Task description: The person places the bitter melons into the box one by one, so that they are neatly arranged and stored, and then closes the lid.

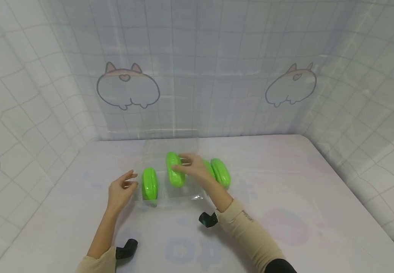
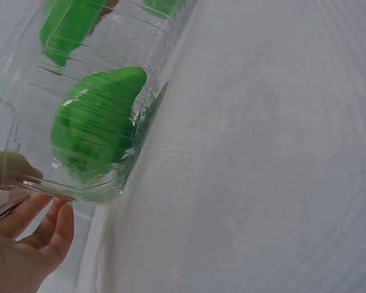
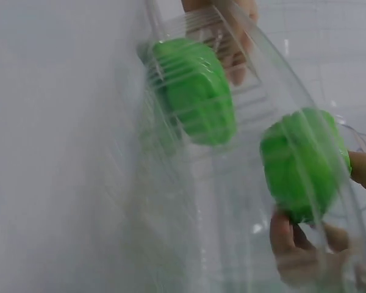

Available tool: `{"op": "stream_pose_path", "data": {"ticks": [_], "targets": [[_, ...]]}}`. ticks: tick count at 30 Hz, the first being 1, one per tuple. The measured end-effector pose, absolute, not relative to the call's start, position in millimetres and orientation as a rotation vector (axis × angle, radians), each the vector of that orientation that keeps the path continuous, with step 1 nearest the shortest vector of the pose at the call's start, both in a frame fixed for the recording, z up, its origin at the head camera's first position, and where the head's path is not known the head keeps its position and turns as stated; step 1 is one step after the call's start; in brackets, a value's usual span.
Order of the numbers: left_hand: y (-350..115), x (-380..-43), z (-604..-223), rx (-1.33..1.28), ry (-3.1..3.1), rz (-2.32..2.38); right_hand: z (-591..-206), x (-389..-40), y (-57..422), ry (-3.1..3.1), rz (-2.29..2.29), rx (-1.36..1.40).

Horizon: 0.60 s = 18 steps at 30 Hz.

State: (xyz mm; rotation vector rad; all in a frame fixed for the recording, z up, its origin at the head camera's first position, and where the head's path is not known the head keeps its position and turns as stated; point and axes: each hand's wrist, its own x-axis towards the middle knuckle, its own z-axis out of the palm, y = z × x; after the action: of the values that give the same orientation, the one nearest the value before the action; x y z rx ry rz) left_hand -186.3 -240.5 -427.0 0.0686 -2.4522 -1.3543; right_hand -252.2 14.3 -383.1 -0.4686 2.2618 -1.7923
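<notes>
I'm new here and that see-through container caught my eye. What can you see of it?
The clear container looks like thin plastic, with ribbed walls and rounded corners. It sits open side up on the pale tabletop; a clear panel behind looks like its opened lid. One green piece lies inside at the left end. The left hand pinches the left rim, and the right hand holds another green piece over or within it; whether that one touches the container is unclear.

A screened-off work area is indicated: a table with a pale printed surface is enclosed at the back and both sides by grid-patterned sheeting, on which cartoon animal figures are printed. The wider room type cannot be determined.
</notes>
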Motion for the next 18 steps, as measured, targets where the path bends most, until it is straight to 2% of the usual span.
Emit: {"op": "stream_pose_path", "data": {"ticks": [18], "targets": [[-240,-186,-427,0.079,-2.455,-1.363,-400,-253,-17,2.407,-1.62,-0.349]]}}
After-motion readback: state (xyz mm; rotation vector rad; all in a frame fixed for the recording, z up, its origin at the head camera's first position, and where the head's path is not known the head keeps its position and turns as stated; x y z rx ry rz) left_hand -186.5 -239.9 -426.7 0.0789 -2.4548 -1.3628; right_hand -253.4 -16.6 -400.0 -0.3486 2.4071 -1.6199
